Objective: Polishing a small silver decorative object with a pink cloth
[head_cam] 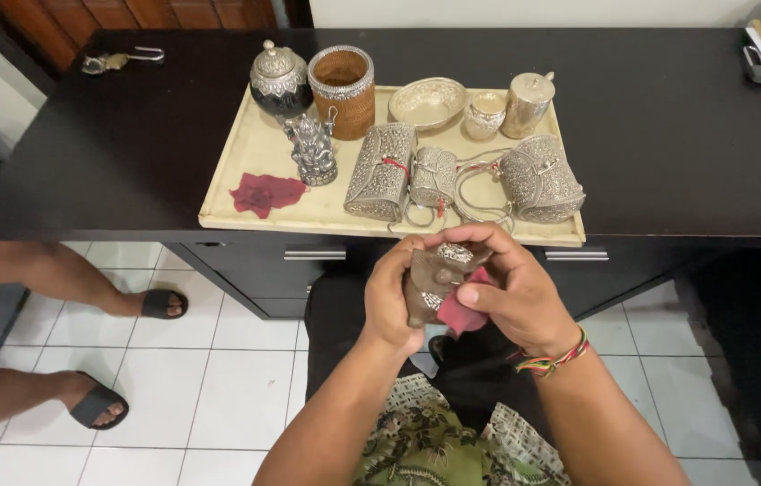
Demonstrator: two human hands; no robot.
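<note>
Your left hand (pixel 391 301) wraps around a small dark elephant figurine (pixel 432 283) while your right hand (pixel 505 292) presses a red cloth (pixel 463 313) against it, just off the tray's (pixel 245 157) near edge. Another red cloth (pixel 265 193) sits in the tray's near-left corner beside the silver statuette (pixel 312 149).

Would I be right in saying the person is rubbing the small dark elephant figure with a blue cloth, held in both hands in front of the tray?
Not quite: the head view shows the cloth is pinkish-red, not blue. Both the left hand and right hand do hold the elephant figure in front of the tray.
</note>
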